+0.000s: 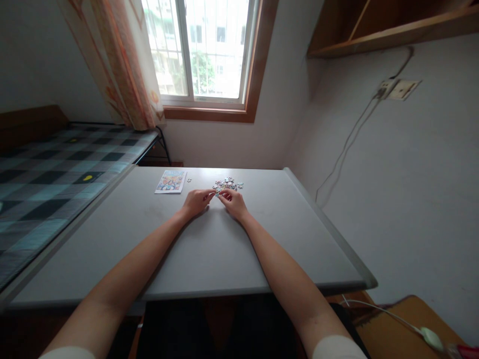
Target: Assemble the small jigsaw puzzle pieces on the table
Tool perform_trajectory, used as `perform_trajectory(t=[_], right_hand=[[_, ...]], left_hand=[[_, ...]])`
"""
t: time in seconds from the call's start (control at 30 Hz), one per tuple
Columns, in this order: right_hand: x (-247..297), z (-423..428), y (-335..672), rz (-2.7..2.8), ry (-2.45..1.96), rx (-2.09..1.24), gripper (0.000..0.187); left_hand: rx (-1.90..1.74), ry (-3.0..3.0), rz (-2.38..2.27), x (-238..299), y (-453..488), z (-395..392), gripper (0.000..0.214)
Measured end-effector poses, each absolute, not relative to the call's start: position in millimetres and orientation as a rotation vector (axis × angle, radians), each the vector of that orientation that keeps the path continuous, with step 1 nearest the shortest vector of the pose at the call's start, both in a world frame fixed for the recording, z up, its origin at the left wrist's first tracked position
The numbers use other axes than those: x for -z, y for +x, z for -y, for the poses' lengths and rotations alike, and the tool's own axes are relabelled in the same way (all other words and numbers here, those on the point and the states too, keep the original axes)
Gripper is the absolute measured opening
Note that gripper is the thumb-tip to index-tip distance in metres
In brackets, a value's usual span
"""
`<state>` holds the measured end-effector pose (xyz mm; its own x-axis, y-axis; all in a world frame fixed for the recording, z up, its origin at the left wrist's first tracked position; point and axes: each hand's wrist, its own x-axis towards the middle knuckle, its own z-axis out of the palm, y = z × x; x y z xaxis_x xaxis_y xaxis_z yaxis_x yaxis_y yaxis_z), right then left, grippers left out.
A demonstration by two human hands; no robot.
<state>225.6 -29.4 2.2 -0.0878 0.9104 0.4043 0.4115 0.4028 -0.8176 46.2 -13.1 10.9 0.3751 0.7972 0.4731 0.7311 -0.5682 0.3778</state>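
Note:
Several small jigsaw puzzle pieces (229, 183) lie in a loose, many-coloured pile towards the far side of the table. At the near edge of this pile my two hands almost meet. My right hand (233, 202) pinches a light-coloured jigsaw puzzle piece (217, 193) between thumb and fingers. My left hand (197, 202) is closed too, its fingertips at the left side of that piece; how much of it they grip is partly hidden. One single piece (189, 180) lies apart, left of the pile. Beside it rests a colourful picture sheet (171, 182).
The grey-white table (209, 249) has raised edges. A bed with a checked cover (86, 159) stands along the left, under a curtain (119, 65). A wall socket (397, 89) with a hanging cable is on the right, above a brown stool or chair (407, 324).

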Motion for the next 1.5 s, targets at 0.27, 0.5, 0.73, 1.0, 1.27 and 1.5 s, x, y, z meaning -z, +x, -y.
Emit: perform_trajectory(t=[0.27, 0.5, 0.73, 1.0, 1.27, 1.5], right_hand=[[-3.5, 30.7, 225.7, 1.692, -1.17, -0.68, 0.016], [-3.9, 30.6, 226.3, 1.696, -1.167, -0.711, 0.014], [-2.0, 30.0, 226.6, 1.688, -1.147, -0.772, 0.014], [-3.5, 31.0, 226.8, 1.695, -1.139, -0.77, 0.012], [-1.4, 29.4, 226.8, 1.7, -1.151, -0.765, 0.012], [-2.0, 30.1, 226.7, 1.709, -1.17, -0.769, 0.013]], left_hand=[[-0.973, 2.499, -1.369, -11.6, 45.4, 12.8, 0.029], [-0.967, 2.505, -1.36, -8.5, 44.2, 10.4, 0.03], [-0.997, 2.511, -1.312, -9.0, 44.2, 10.6, 0.029], [-0.985, 2.513, -1.333, -10.4, 44.5, 12.1, 0.029], [-0.979, 2.516, -1.318, -11.2, 44.6, 11.9, 0.029], [-0.954, 2.509, -1.344, -10.5, 44.4, 11.1, 0.028]])
